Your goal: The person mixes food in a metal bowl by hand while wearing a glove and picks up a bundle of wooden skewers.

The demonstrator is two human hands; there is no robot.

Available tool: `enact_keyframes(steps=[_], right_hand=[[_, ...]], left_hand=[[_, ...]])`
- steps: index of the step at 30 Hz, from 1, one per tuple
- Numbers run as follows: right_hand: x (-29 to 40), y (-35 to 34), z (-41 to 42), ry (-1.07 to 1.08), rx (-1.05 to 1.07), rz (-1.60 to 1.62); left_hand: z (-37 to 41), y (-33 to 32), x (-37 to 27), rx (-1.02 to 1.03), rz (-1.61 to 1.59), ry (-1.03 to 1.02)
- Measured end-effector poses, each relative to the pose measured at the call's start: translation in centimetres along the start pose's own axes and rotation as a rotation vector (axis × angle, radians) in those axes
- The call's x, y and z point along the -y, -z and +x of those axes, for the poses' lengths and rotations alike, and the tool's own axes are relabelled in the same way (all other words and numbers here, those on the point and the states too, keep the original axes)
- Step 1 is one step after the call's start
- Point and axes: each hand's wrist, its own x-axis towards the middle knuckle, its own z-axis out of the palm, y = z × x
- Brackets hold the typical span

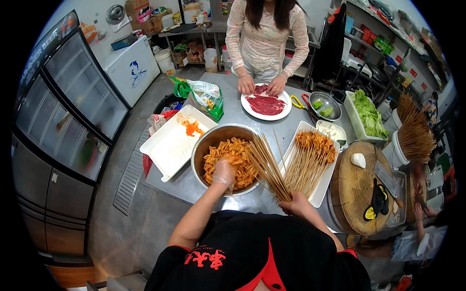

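My left hand (225, 171), in a clear plastic glove, reaches into a steel bowl (198, 167) of sauced, orange-brown food strips (218, 149). Its fingers are among the strips; whether they grip any is hard to see. My right hand (294, 203) is bare and closed around the lower ends of a fanned bundle of wooden skewers (267, 167). The bundle's upper ends lean over the bowl's right side. Beside it, a white tray (318, 198) holds loaded skewers, with the orange-brown food (315, 143) at their far ends.
An empty-looking, sauce-stained tray (164, 154) adjoins the bowl. Opposite, a person handles red meat slices (265, 104) on a plate (267, 117). Scissors (298, 102), a steel bowl of green pieces (329, 102), lettuce (367, 116), and a round chopping block (351, 196) with a cleaver (386, 178) stand rightward.
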Motion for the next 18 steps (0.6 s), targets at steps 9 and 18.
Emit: enact_keyframes(steps=[9,18], right_hand=[[-0.4,-0.6,0.8,0.079,0.028,0.066],[-1.4,-1.5,0.8,0.158,-0.069,0.06]], left_hand=[[0.5,-2.9,1.1,-0.146,-0.651,0.525],[0.8,-1.9,-0.9,-0.22,-0.867,0.349]])
